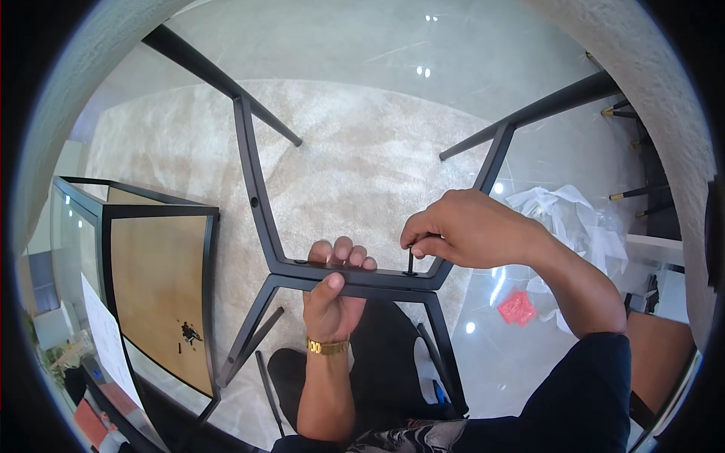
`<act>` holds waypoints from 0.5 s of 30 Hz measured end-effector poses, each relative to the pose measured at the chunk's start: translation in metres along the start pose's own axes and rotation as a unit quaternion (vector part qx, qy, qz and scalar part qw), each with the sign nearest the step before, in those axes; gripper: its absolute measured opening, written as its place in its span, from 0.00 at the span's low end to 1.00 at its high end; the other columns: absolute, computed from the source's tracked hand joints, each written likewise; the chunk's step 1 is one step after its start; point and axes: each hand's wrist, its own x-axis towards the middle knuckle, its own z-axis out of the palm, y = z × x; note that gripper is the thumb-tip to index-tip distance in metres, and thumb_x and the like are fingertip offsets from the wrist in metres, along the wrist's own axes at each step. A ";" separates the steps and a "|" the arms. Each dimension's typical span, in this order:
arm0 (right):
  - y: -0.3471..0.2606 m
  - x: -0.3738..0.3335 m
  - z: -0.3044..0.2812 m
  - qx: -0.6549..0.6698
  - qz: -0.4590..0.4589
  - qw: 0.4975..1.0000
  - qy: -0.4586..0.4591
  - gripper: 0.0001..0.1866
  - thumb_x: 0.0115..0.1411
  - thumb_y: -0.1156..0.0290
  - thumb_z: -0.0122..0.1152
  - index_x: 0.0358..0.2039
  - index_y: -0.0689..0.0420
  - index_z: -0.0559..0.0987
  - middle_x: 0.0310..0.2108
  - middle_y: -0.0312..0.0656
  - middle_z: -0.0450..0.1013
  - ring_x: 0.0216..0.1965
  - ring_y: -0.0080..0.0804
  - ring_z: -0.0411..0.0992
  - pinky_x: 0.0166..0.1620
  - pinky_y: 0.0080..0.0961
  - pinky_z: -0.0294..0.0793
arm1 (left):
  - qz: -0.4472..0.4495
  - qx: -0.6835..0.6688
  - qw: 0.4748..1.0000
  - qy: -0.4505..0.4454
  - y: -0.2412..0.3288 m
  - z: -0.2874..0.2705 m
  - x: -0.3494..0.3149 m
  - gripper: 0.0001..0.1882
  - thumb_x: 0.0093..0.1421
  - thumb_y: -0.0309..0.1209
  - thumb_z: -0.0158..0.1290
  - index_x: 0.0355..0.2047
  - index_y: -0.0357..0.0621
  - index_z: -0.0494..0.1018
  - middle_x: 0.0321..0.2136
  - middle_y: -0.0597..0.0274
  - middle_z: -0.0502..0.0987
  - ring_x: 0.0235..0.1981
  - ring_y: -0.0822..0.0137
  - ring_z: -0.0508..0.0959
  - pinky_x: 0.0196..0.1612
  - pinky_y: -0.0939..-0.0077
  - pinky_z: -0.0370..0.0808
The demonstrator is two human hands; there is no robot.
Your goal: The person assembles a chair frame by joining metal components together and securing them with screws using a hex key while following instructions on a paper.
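Observation:
In front of me are two black metal frame sections, a far one (pixel 259 226) and a near one (pixel 257 309), with their crossbars side by side. My left hand (pixel 332 306), with a gold watch (pixel 327 346) at the wrist, is wrapped around both bars left of centre, thumb on top. Toward the right end of the far bar, my right hand (pixel 476 230) pinches a thin black tool, apparently a hex key (pixel 410 263). Its lower end meets a dark fitting in the bar. The fingers cover the tool's upper part.
On the left, a black-framed table with a wooden panel (pixel 155 279) carries a small pile of dark hardware (pixel 189 332). White paper (pixel 109 336) lies beside it. Crumpled clear wrapping (pixel 555 211) and a pink packet (pixel 516 308) lie right. A pale rug (pixel 362 181) extends beneath the frames.

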 end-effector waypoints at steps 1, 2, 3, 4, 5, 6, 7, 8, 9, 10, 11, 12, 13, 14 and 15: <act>0.000 0.000 0.001 -0.008 -0.001 1.000 0.001 0.10 0.62 0.67 0.64 0.40 0.57 0.84 0.31 0.43 0.82 0.32 0.42 0.80 0.39 0.37 0.75 | -0.001 0.006 0.999 0.033 0.000 0.005 -0.002 0.18 0.59 0.25 0.62 0.48 0.53 0.73 0.41 0.68 0.67 0.46 0.68 0.70 0.57 0.65 0.69; 0.000 -0.001 0.001 -0.016 -0.001 1.000 0.002 0.09 0.62 0.67 0.64 0.40 0.56 0.84 0.31 0.43 0.82 0.33 0.42 0.80 0.39 0.38 0.75 | 0.006 0.005 1.000 0.030 -0.003 0.002 -0.002 0.21 0.59 0.25 0.62 0.51 0.53 0.72 0.41 0.68 0.67 0.46 0.68 0.70 0.57 0.66 0.69; -0.001 -0.001 0.001 -0.024 -0.003 1.000 0.005 0.09 0.62 0.67 0.64 0.39 0.56 0.84 0.31 0.43 0.82 0.33 0.43 0.80 0.39 0.38 0.76 | 0.015 0.005 1.000 0.027 -0.005 -0.002 -0.003 0.23 0.59 0.25 0.62 0.54 0.53 0.72 0.41 0.68 0.68 0.46 0.68 0.70 0.57 0.66 0.69; 0.000 -0.001 0.002 -0.026 -0.008 1.000 0.008 0.09 0.61 0.67 0.64 0.39 0.56 0.84 0.30 0.43 0.82 0.33 0.43 0.80 0.39 0.38 0.76 | 0.023 0.006 0.999 0.024 -0.005 -0.004 -0.003 0.26 0.59 0.25 0.62 0.57 0.53 0.71 0.41 0.68 0.68 0.47 0.68 0.70 0.56 0.66 0.69; 0.002 -0.001 0.003 -0.027 -0.012 0.999 0.012 0.09 0.61 0.67 0.64 0.39 0.57 0.84 0.30 0.43 0.82 0.33 0.43 0.80 0.39 0.38 0.76 | 0.023 0.003 1.000 0.014 -0.005 -0.005 -0.002 0.25 0.59 0.25 0.62 0.57 0.51 0.71 0.41 0.68 0.67 0.46 0.69 0.69 0.56 0.68 0.69; 0.002 -0.002 0.005 -0.029 -0.018 0.999 0.015 0.09 0.61 0.67 0.64 0.39 0.57 0.84 0.30 0.43 0.82 0.33 0.43 0.80 0.39 0.38 0.76 | 0.024 0.000 1.000 0.005 -0.005 -0.006 -0.002 0.24 0.60 0.26 0.61 0.56 0.49 0.71 0.41 0.67 0.66 0.45 0.69 0.69 0.55 0.69 0.69; 0.002 -0.001 0.006 -0.026 -0.020 0.999 0.016 0.09 0.61 0.68 0.63 0.39 0.57 0.83 0.30 0.43 0.82 0.33 0.42 0.80 0.39 0.37 0.76 | 0.025 -0.003 1.000 -0.004 -0.004 -0.006 -0.001 0.23 0.60 0.26 0.60 0.56 0.47 0.71 0.40 0.66 0.65 0.44 0.70 0.68 0.55 0.71 0.69; 0.002 0.000 0.005 -0.023 -0.023 0.999 0.017 0.08 0.61 0.69 0.63 0.38 0.57 0.83 0.30 0.43 0.82 0.33 0.42 0.80 0.39 0.36 0.76 | 0.027 -0.033 0.999 -0.002 -0.005 -0.005 -0.001 0.22 0.61 0.26 0.61 0.55 0.46 0.71 0.40 0.67 0.65 0.43 0.70 0.68 0.54 0.71 0.69; 0.001 0.000 0.006 -0.019 -0.023 0.999 0.015 0.08 0.61 0.69 0.63 0.38 0.58 0.83 0.29 0.43 0.82 0.32 0.42 0.80 0.39 0.36 0.76 | 0.030 -0.064 0.997 0.004 -0.008 -0.003 -0.003 0.21 0.61 0.27 0.61 0.54 0.44 0.71 0.39 0.67 0.65 0.42 0.70 0.67 0.54 0.71 0.69; 0.000 0.000 0.005 -0.009 -0.023 1.000 0.019 0.08 0.61 0.70 0.63 0.38 0.58 0.83 0.29 0.43 0.82 0.32 0.41 0.80 0.39 0.35 0.77 | 0.033 -0.096 0.995 0.010 -0.010 -0.002 -0.003 0.20 0.61 0.27 0.61 0.53 0.43 0.71 0.39 0.67 0.65 0.42 0.70 0.67 0.53 0.71 0.69; 0.000 0.001 0.006 0.005 -0.023 1.000 0.017 0.07 0.61 0.71 0.63 0.38 0.58 0.83 0.29 0.42 0.82 0.32 0.40 0.81 0.39 0.34 0.77 | 0.034 -0.138 0.990 0.009 -0.013 -0.002 -0.001 0.12 0.64 0.29 0.59 0.45 0.41 0.71 0.36 0.67 0.64 0.39 0.71 0.66 0.50 0.72 0.68; 0.000 0.003 0.008 0.022 -0.022 0.999 0.013 0.07 0.60 0.71 0.62 0.37 0.59 0.83 0.29 0.42 0.82 0.32 0.39 0.81 0.39 0.33 0.77 | 0.044 -0.123 0.991 0.002 -0.015 -0.004 0.000 0.10 0.65 0.30 0.58 0.42 0.42 0.70 0.35 0.67 0.63 0.39 0.71 0.66 0.50 0.72 0.68; -0.001 0.004 0.007 0.046 -0.005 0.999 0.007 0.07 0.60 0.70 0.60 0.33 0.59 0.83 0.29 0.43 0.81 0.33 0.40 0.80 0.41 0.36 0.76 | 0.054 -0.108 0.993 -0.005 -0.016 -0.007 0.000 0.08 0.66 0.30 0.57 0.39 0.43 0.69 0.34 0.66 0.63 0.38 0.71 0.66 0.49 0.72 0.68; 0.000 0.002 0.002 0.040 -0.005 0.999 0.012 0.07 0.61 0.70 0.60 0.33 0.59 0.83 0.28 0.43 0.81 0.32 0.40 0.80 0.40 0.36 0.76 | 0.059 -0.097 0.993 -0.020 -0.018 -0.004 0.007 0.07 0.67 0.31 0.56 0.37 0.43 0.69 0.34 0.66 0.63 0.38 0.71 0.66 0.48 0.72 0.68; 0.003 0.004 0.003 0.037 -0.015 0.999 0.013 0.07 0.61 0.70 0.60 0.33 0.60 0.83 0.27 0.43 0.80 0.32 0.40 0.79 0.40 0.35 0.76 | 0.063 -0.088 0.994 -0.017 -0.016 -0.004 0.008 0.08 0.67 0.31 0.54 0.34 0.44 0.68 0.33 0.66 0.62 0.37 0.71 0.66 0.48 0.71 0.68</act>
